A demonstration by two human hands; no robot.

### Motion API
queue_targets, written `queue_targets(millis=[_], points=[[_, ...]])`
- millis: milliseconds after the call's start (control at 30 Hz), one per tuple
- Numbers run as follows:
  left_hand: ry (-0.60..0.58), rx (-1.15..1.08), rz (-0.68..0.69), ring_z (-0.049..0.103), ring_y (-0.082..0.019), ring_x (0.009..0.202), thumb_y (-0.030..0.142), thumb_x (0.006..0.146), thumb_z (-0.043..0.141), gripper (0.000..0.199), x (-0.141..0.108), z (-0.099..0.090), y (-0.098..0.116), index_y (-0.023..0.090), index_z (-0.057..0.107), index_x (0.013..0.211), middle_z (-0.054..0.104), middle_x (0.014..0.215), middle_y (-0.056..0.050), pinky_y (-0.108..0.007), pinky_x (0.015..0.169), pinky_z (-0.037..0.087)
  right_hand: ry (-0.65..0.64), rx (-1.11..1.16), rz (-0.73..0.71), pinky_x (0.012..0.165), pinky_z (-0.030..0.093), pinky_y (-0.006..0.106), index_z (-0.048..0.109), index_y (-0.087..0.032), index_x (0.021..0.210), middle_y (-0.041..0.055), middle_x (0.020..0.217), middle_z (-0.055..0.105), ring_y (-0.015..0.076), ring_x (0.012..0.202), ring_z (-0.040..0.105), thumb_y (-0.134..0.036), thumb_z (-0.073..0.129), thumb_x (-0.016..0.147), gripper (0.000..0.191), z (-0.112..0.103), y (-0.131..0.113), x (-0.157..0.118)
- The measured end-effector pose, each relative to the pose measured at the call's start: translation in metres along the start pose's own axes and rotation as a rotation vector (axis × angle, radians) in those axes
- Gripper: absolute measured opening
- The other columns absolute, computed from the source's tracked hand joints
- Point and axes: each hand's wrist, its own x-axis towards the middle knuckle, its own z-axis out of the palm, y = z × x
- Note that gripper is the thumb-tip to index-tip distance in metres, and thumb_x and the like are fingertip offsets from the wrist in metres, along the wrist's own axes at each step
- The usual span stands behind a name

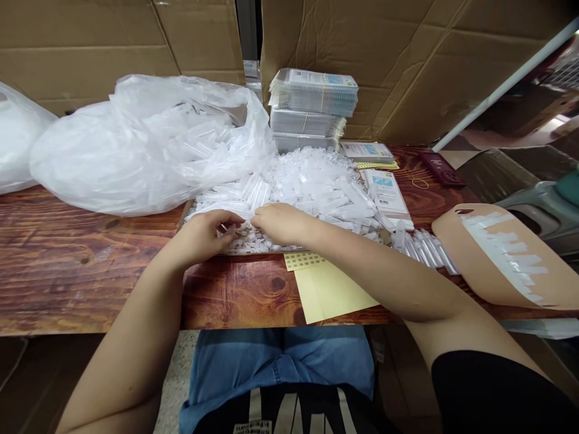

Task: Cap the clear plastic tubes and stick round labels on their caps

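Note:
My left hand (205, 237) is at the front left of a heap of clear plastic tubes (312, 181). Its fingers and thumb curl inward around something too small to make out. Close beside it, my right hand (280, 223) is closed with its fingertips pointing left, and what it pinches is hidden. Below the hands lie small white plastic pieces (253, 240) along the front of a shallow cardboard tray (271, 251). From behind, a large translucent plastic bag (122, 150) opens onto the heap, with more tubes inside it.
Banded stacks of printed packs (312, 93) stand behind the heap, with printed cards (386, 196) to its right. Yellow sticker sheets (330, 292) lie under my right forearm. Further right are a row of filled tubes (427, 248) and a beige plastic basket (470, 259). Cardboard (398, 66) walls the back.

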Motion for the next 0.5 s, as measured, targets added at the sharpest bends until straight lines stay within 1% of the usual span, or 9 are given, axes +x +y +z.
queue_targets(millis=[67,133,233,333,367,433,500], points=[[-0.004,-0.024,-0.017,0.068,-0.024,0.082,0.042,0.078,0.062,0.035,0.000,-0.001,-0.002,0.020,0.074,0.103,0.076,0.097,-0.007,-0.040,0.084,0.053,0.025,0.009,0.008,0.071,0.038,0.033,0.069,-0.017,0.098,0.0126,0.106,0.072,0.0242,0.096,0.064,-0.003,0.050,0.086,0.026,0.003,0.001,-0.001],[0.019,-0.051,-0.037,0.067,-0.023,0.081,0.041,0.076,0.065,0.035,0.000,-0.001,-0.003,0.020,0.074,0.103,0.076,0.097,-0.007,-0.040,0.084,0.053,0.053,0.029,0.022,0.075,0.039,0.034,0.067,-0.017,0.101,0.0119,0.109,0.071,0.0244,0.100,0.063,-0.007,0.051,0.086,0.025,0.005,0.002,-0.002],[0.120,-0.165,-0.058,0.067,-0.023,0.083,0.046,0.075,0.071,0.039,0.001,0.001,-0.003,0.020,0.075,0.104,0.076,0.098,-0.008,-0.040,0.085,0.054,0.081,0.070,0.074,0.074,0.039,0.034,0.064,-0.017,0.105,0.0113,0.109,0.071,0.0249,0.099,0.063,-0.011,0.053,0.084,0.025,0.008,0.003,-0.002],[0.230,-0.362,-0.059,0.066,-0.023,0.089,0.051,0.072,0.078,0.044,0.004,0.005,-0.002,0.019,0.076,0.102,0.075,0.101,-0.009,-0.038,0.085,0.053,0.093,0.107,0.134,0.067,0.037,0.033,0.064,-0.016,0.104,0.0119,0.102,0.072,0.0253,0.089,0.063,-0.014,0.058,0.080,0.025,0.008,0.003,-0.001],[0.258,-0.435,-0.066,0.066,-0.022,0.087,0.051,0.070,0.081,0.045,0.006,0.006,0.000,0.019,0.077,0.101,0.075,0.098,-0.009,-0.036,0.082,0.053,0.096,0.119,0.146,0.066,0.036,0.033,0.064,-0.016,0.101,0.0117,0.098,0.072,0.0250,0.085,0.063,-0.014,0.059,0.078,0.023,0.008,0.003,-0.002],[0.300,-0.590,-0.095,0.063,-0.018,0.076,0.051,0.065,0.086,0.045,0.008,0.009,0.004,0.018,0.077,0.095,0.074,0.088,-0.007,-0.032,0.072,0.052,0.110,0.137,0.153,0.065,0.037,0.033,0.065,-0.016,0.091,0.0111,0.093,0.071,0.0239,0.081,0.062,-0.015,0.061,0.076,0.016,0.008,0.005,-0.004],[0.325,-0.784,-0.141,0.058,-0.013,0.063,0.048,0.059,0.090,0.044,0.009,0.012,0.009,0.018,0.078,0.087,0.070,0.075,-0.003,-0.027,0.062,0.049,0.150,0.141,0.137,0.072,0.041,0.034,0.064,-0.016,0.087,0.0105,0.092,0.070,0.0232,0.084,0.062,-0.014,0.061,0.076,0.012,0.006,0.007,-0.010]])
